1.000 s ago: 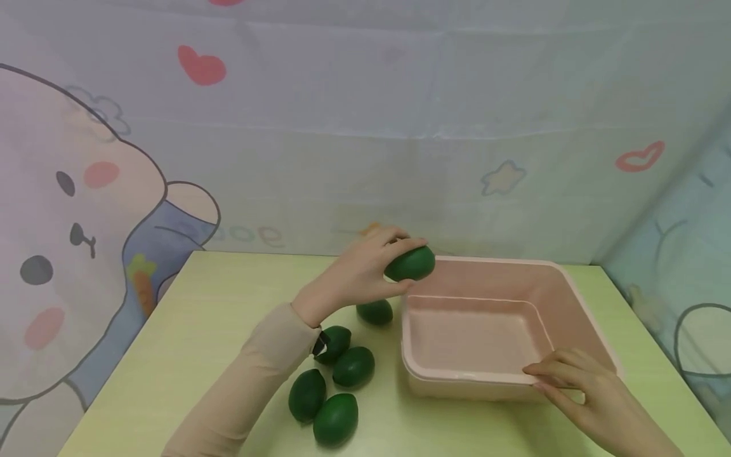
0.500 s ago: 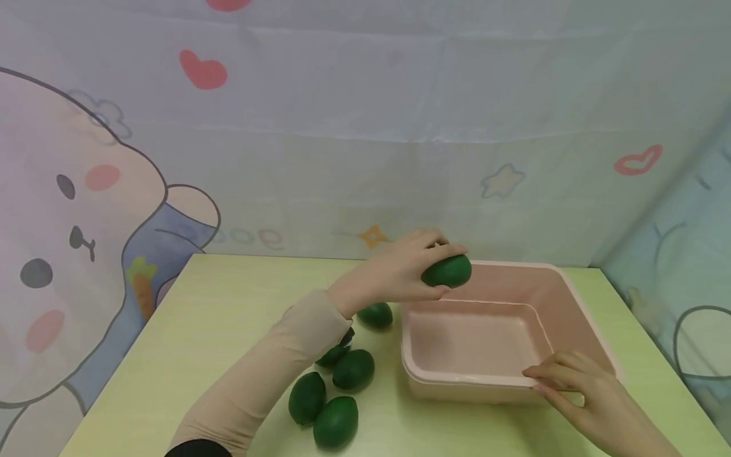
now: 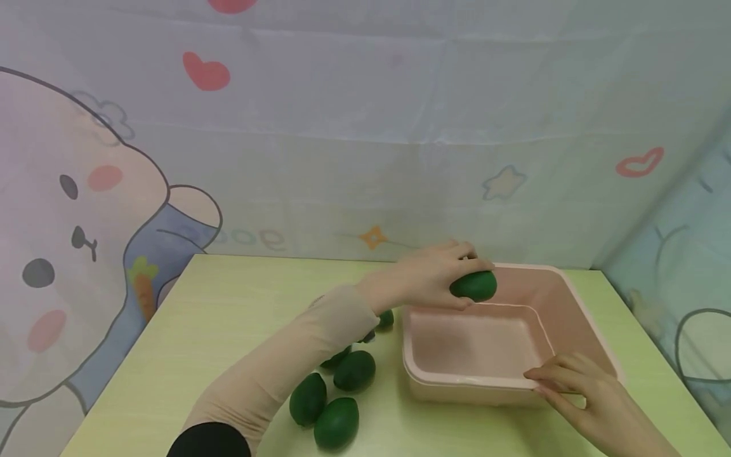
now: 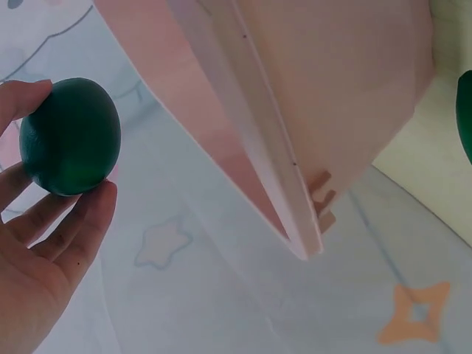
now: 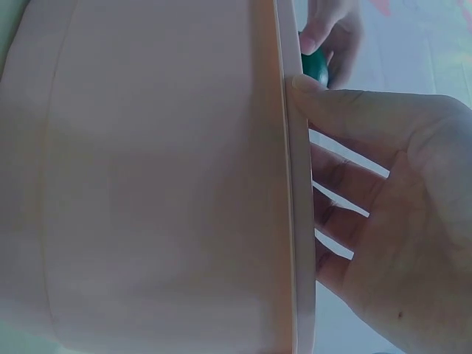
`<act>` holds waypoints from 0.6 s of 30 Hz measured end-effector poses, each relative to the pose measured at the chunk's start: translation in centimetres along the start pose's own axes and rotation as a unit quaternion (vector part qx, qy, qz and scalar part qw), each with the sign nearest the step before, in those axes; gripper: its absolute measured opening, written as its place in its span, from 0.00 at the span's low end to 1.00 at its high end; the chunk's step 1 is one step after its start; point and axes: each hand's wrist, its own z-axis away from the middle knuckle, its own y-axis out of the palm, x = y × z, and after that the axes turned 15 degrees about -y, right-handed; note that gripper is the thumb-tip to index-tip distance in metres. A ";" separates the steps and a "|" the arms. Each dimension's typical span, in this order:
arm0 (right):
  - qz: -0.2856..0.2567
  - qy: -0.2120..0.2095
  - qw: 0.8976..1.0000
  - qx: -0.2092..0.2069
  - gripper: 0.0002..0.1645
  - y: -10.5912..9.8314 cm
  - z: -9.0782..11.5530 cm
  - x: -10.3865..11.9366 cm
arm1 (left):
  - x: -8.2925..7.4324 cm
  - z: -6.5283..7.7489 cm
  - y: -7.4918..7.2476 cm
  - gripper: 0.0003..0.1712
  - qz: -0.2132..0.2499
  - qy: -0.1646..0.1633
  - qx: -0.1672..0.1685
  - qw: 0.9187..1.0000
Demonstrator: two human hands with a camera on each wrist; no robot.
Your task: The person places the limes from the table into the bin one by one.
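My left hand (image 3: 425,278) holds a dark green lime (image 3: 476,287) between thumb and fingers, over the back left part of a pink plastic basin (image 3: 474,391). In the left wrist view the smooth, rounded lime (image 4: 72,136) sits at the fingertips, beside the basin's rim. My right hand (image 3: 599,397) pinches the basin's near rim toward its right corner. The right wrist view has that thumb (image 5: 346,110) on top of the rim and the fingers behind it. No lime shows on the visible part of the basin floor.
Several more limes (image 3: 354,371) lie on the pale yellow-green table (image 3: 240,298) left of the basin, some partly hidden by the left sleeve (image 3: 297,349). A printed cloth (image 3: 342,95) with hearts and a cartoon bear hangs behind the table.
My left hand has carried the lime rightward from the basin's left rim to over its inside, dipping slightly. The right hand keeps its place on the rim.
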 end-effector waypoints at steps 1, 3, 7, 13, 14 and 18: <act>0.000 0.000 1.000 0.000 0.28 0.0 0.0 0.0 | -0.2 -0.1 0.0 0.34 -0.004 0.003 0.004 1.000; 0.001 -0.001 1.000 0.001 0.29 0.0 0.0 0.0 | -0.5 -0.3 -0.1 0.34 -0.016 0.008 0.012 1.000; 0.000 0.010 1.000 0.005 0.28 0.0 0.1 0.0 | -1.2 -0.7 -0.1 0.34 -0.031 0.022 0.025 0.999; 0.002 0.037 0.999 0.017 0.27 -0.1 0.1 0.2 | -1.6 -1.1 0.1 0.33 -0.039 0.051 0.020 0.998; 0.002 0.040 0.999 0.019 0.26 -0.1 0.1 0.3 | -1.6 -1.1 0.1 0.32 -0.041 0.055 0.019 0.997; 0.000 0.027 1.000 0.014 0.28 0.0 0.0 0.2 | -1.6 -1.0 0.1 0.32 -0.047 0.059 0.021 0.997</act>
